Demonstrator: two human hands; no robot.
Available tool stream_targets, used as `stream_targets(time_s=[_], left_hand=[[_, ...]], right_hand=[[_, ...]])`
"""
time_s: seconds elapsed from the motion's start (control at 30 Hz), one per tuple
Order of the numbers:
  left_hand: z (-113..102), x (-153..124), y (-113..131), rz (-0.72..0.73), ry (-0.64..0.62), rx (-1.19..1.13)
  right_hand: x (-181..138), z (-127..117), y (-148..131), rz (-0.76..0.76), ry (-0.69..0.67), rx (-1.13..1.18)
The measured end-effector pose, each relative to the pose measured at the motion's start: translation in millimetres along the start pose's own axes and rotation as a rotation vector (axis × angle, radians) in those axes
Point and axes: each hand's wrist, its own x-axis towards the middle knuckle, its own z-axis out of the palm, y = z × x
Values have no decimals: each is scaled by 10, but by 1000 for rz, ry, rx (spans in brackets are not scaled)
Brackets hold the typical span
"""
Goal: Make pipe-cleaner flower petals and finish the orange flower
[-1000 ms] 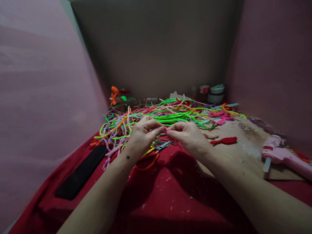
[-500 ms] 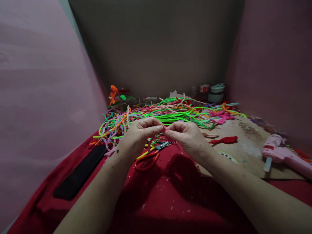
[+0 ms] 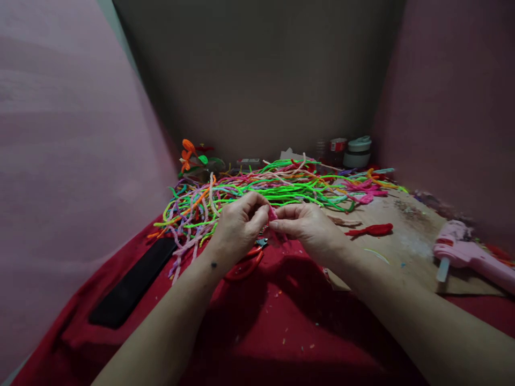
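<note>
A pink pipe cleaner [image 3: 272,214] is pinched between the fingertips of both hands, low over the red cloth. My left hand [image 3: 243,220] grips it from the left with curled fingers and hides part of it. My right hand [image 3: 303,222] holds it from the right between thumb and forefinger. Beneath my left hand lie red-handled scissors [image 3: 245,267], half covered by the wrist. Just beyond both hands spreads a heap of pipe cleaners [image 3: 281,190] in green, pink, orange and other colours.
A black phone-like slab [image 3: 132,281] rests on the red cloth [image 3: 281,332] at left. To the right, a pink glue gun [image 3: 462,249] and a red pipe-cleaner piece [image 3: 372,230] lie on a cardboard sheet [image 3: 414,241]. An orange pipe-cleaner flower [image 3: 187,155] and a lidded container [image 3: 357,153] stand behind.
My left hand has turned and shifted slightly right, its fingers curling more around the pink pipe cleaner. It now covers more of the scissors. My right hand has barely moved.
</note>
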Motion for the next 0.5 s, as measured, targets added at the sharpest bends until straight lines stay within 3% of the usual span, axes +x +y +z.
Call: stream_targets(time_s=[0.23, 0.33, 0.5], left_hand=[[-18, 48, 6, -244, -151, -412], [55, 34, -29, -263, -86, -404], [170, -11, -36, -183, 59, -197]], right_hand=[[4, -3, 14, 13, 45, 4], [11, 10, 11, 21, 75, -44], [-17, 19, 0, 16, -5, -69]])
